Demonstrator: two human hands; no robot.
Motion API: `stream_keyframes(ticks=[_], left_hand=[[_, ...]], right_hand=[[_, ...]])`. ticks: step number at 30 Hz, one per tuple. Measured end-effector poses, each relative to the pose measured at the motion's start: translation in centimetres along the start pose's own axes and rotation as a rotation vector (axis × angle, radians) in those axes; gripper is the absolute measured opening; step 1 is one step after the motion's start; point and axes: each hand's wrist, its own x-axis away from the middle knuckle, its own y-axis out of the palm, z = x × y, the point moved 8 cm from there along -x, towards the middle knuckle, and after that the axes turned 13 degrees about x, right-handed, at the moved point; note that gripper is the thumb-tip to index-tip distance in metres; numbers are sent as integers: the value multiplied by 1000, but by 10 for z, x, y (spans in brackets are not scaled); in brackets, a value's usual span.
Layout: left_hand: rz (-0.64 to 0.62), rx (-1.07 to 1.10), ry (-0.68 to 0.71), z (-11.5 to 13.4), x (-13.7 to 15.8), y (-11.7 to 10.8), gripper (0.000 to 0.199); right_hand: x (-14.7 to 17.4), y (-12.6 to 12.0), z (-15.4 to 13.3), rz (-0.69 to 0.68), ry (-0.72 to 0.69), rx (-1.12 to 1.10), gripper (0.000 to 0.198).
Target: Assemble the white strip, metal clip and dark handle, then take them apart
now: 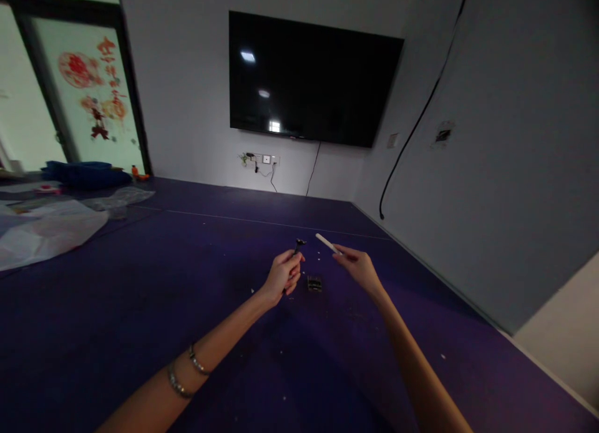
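My left hand (283,274) is closed around the handle of a slim black tool with a small crosswise head (300,242), its head pointing up and away; it looks like a razor, but it is too small to be sure. In my right hand (358,266), a white stick (326,241) is pinched between thumb and fingers, its free end slanting toward the tool's head. A gap separates the two. Below and between my hands, a small dark square item (314,284) lies on the purple floor (224,352). Small white bits are scattered around it.
Clear plastic sheeting (56,224) and a dark blue heap (87,174) lie at the left. A large black television (313,80) hangs on the far wall above sockets (266,160). A black cable (412,130) dangles down the right wall.
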Motion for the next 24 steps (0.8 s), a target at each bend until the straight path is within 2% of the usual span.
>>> stream_keyframes(ticks=[5, 8, 12, 16, 18, 24], left_hand=[[-106, -72, 74, 22, 1, 12, 22], [-144, -104, 83, 25, 3, 18, 22], [-170, -116, 81, 24, 6, 25, 21], [-166, -111, 92, 24, 7, 27, 21], [-162, -105, 97, 24, 7, 27, 20], [-141, -94, 94, 24, 7, 25, 20]], right_hand=[[-1, -15, 4, 96, 84, 107, 43], [2, -17, 5, 76, 111, 223, 34], [14, -7, 2, 17, 162, 410, 27], [27, 15, -7, -69, 155, 603, 22], [31, 29, -10, -132, 148, 626, 23], [41, 87, -4, -449, 206, 433, 27]])
